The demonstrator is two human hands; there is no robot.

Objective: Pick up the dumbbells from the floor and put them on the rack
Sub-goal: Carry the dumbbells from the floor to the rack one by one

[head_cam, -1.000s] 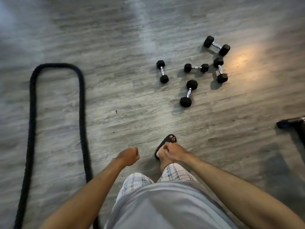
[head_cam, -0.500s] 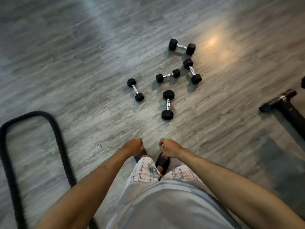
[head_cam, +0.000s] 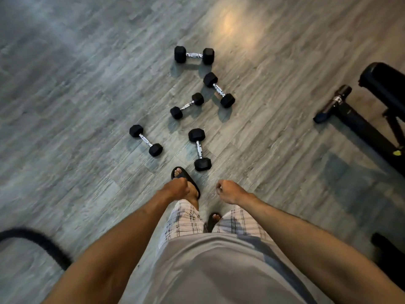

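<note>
Five black hex dumbbells lie on the grey plank floor (head_cam: 65, 106), none touching another, all ahead of the person's feet. Leftmost, one dumbbell (head_cam: 145, 140) has its chrome handle running from upper left to lower right. Next, the small middle dumbbell (head_cam: 187, 105) slants the other way, lower left to upper right. The farthest dumbbell (head_cam: 194, 55) lies nearly straight across the view, left to right. The nearest dumbbell (head_cam: 199, 149) points almost directly away from the person, its near head just beside the toe of the forward sandal (head_cam: 183, 175). The fifth dumbbell (head_cam: 219, 89), rightmost, runs upper left to lower right, near the small one's upper head.

Both hands hang in the air above the floor, holding nothing: the left hand (head_cam: 176, 189) is curled into a loose fist over the forward foot, and the right hand (head_cam: 228, 190) is likewise loosely curled, fingers bent inward. A thick black rope (head_cam: 39, 242) curves at the lower left. One black bench frame (head_cam: 355, 119) stands at the right edge, well apart from the dumbbells.
</note>
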